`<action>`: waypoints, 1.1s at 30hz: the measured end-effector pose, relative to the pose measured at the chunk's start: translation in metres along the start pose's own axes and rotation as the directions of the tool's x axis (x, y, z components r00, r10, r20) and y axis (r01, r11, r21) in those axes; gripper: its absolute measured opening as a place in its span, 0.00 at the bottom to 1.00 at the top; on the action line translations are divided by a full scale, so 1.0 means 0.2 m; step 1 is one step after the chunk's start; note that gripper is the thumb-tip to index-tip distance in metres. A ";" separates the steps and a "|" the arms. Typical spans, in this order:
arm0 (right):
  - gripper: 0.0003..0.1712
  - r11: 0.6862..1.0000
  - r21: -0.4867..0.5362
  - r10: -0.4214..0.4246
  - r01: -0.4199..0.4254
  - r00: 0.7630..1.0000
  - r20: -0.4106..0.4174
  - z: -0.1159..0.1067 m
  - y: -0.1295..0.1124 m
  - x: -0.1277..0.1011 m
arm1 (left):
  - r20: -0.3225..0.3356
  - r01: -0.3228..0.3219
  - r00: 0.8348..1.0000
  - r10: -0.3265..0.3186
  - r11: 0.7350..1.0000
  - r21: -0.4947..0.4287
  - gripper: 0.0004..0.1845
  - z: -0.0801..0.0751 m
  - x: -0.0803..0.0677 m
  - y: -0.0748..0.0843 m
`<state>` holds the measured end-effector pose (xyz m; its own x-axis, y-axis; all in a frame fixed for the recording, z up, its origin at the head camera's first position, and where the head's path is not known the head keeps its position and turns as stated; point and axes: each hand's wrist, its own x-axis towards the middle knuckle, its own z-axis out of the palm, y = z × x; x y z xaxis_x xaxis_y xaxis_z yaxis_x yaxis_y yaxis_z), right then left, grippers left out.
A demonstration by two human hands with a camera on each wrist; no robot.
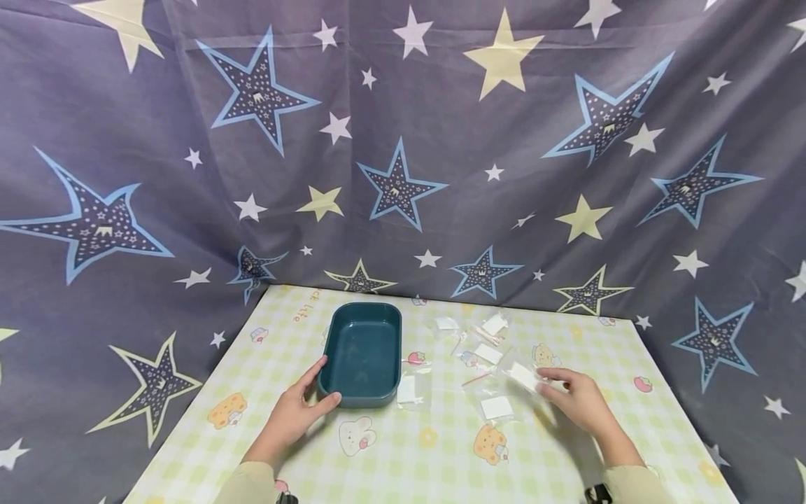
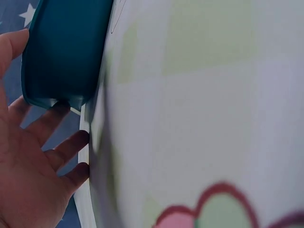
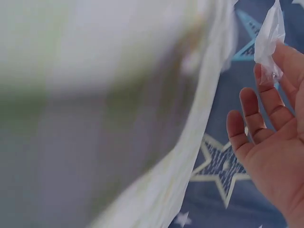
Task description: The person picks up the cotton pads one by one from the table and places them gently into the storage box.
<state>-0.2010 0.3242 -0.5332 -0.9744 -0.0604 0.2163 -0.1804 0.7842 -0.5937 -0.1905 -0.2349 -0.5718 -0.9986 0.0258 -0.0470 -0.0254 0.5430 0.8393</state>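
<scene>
A dark teal rectangular dish (image 1: 362, 353) sits on the left half of the table. My left hand (image 1: 294, 413) rests against its near left corner, thumb and forefinger spread along the outer walls. In the left wrist view those fingertips touch the dish (image 2: 66, 47), while the other fingers are spread apart. My right hand (image 1: 579, 400) pinches a small clear plastic bag (image 1: 521, 373) with a white piece in it, between thumb and forefinger. In the right wrist view the bag (image 3: 270, 40) hangs crumpled from the fingertips, the remaining fingers loosely bent.
Several similar clear bags lie right of the dish, one bag (image 1: 496, 407) in front and another bag (image 1: 447, 324) farther back. A bag (image 1: 411, 389) lies by the dish's right side. A checked cloth (image 1: 403, 462) covers the table; a starry curtain (image 1: 441, 231) hangs behind.
</scene>
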 end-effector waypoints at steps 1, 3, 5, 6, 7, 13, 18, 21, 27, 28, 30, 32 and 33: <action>0.17 1.000 0.020 -0.009 0.009 1.000 -0.006 0.02 -0.03 0.02 | -0.001 0.000 1.000 0.000 1.000 -0.004 0.49 0.00 0.00 0.00; 0.17 0.998 0.060 -0.021 0.021 1.000 -0.005 0.07 -0.09 0.07 | 0.000 0.002 1.000 -0.002 1.000 -0.007 0.49 0.00 0.00 0.00; 0.17 0.994 0.102 -0.025 0.025 1.000 -0.003 0.11 -0.16 0.11 | 0.003 0.009 1.000 -0.009 1.000 -0.011 0.49 0.00 0.01 0.00; 0.17 0.992 0.122 -0.027 0.027 1.000 -0.002 0.12 -0.19 0.13 | 0.003 0.013 1.000 -0.013 1.000 -0.013 0.49 0.00 0.01 0.00; 0.17 0.989 0.144 -0.028 0.028 1.000 -0.002 0.14 -0.23 0.15 | 0.003 0.018 1.000 -0.018 1.000 -0.015 0.49 0.00 0.01 0.00; 0.18 0.963 0.267 -0.010 0.013 1.000 -0.011 0.25 -0.42 0.26 | -0.002 0.034 0.999 -0.034 0.999 -0.018 0.50 -0.01 0.01 0.00; 0.18 0.949 0.316 -0.006 0.005 1.000 0.000 0.35 -0.57 0.32 | 0.003 0.046 0.999 -0.046 0.999 -0.012 0.50 -0.01 0.01 0.01; 0.19 0.943 0.333 -0.016 0.010 1.000 0.013 0.41 -0.65 0.34 | 0.003 0.051 0.999 -0.051 0.999 -0.005 0.50 -0.01 0.01 0.01; 0.18 0.943 0.328 -0.067 0.059 0.998 0.013 0.51 -0.78 0.37 | 0.004 0.048 0.999 -0.048 0.999 -0.008 0.50 -0.01 0.01 0.01; 0.18 0.944 0.323 -0.079 0.072 0.997 0.010 0.53 -0.80 0.38 | 0.005 0.047 0.999 -0.047 0.999 -0.010 0.50 -0.01 0.01 0.01; 0.18 0.944 0.320 -0.095 0.084 0.995 0.019 0.56 -0.83 0.38 | 0.004 0.046 0.999 -0.046 0.999 -0.008 0.50 -0.01 0.01 0.01; 0.18 0.945 0.314 -0.110 0.096 0.993 0.030 0.59 -0.87 0.38 | 0.004 0.047 0.999 -0.047 0.999 -0.015 0.50 -0.01 0.00 0.01; 0.18 0.945 0.313 -0.117 0.099 0.992 0.037 0.61 -0.89 0.38 | 0.004 0.048 0.999 -0.048 0.999 -0.017 0.50 -0.01 0.00 0.01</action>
<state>-0.2602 0.1048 -0.5059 -0.9511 -0.1746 0.2549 -0.3090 0.5415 -0.7818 -0.1912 -0.2356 -0.5697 -0.9960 0.0032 -0.0896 -0.0743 0.5296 0.8450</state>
